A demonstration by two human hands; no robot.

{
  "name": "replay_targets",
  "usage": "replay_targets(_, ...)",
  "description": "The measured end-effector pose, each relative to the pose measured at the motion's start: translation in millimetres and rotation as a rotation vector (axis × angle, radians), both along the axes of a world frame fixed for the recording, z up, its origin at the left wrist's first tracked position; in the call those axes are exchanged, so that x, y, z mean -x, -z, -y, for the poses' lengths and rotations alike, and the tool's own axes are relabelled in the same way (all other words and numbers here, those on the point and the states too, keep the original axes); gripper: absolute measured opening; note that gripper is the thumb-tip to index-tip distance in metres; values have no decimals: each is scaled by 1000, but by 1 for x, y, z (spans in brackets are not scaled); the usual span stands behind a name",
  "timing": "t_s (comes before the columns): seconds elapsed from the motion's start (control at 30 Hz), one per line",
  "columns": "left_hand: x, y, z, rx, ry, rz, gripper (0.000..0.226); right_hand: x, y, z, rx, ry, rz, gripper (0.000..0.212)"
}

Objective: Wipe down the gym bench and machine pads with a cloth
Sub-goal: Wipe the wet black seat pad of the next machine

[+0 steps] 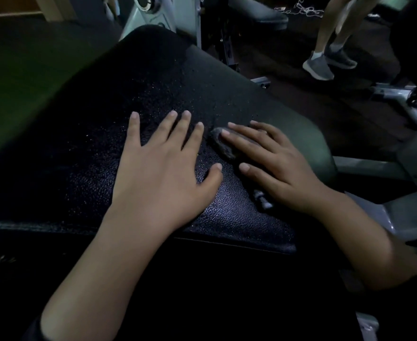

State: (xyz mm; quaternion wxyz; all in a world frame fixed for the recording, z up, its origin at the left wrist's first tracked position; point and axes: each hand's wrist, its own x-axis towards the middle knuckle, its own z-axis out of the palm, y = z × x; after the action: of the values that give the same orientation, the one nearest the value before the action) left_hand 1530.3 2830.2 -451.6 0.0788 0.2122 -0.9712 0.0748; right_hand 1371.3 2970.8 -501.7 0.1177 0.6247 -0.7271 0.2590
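A person's right hand (274, 163) presses a dark cloth (223, 143) flat-fingered against a black textured gym pad (133, 94), while the left hand (163, 166) rests spread and empty beside it. The small bunched cloth could slip from under the fingers, leaving patches unwiped.

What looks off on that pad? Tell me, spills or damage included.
Fine wet-looking droplets speckle the black pad beyond the left hand; whether spray or a spill, I can't tell. No tears show. The cloth is bunched into a small wad under the right hand rather than spread flat.
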Motion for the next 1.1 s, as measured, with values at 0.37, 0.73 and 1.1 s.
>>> replay_targets(0.37,0,2,-1,-5,-22,-35,86,13,-7,42,-24,-43,-25,44)
replay_targets(0.73,-1,2,-1,-23,-6,-51,85,82,10,37,-8,263,184,43)
replay_targets(1.1,0,1,0,-24,-9,-36,85,29,-10,76,-36,76,47,46)
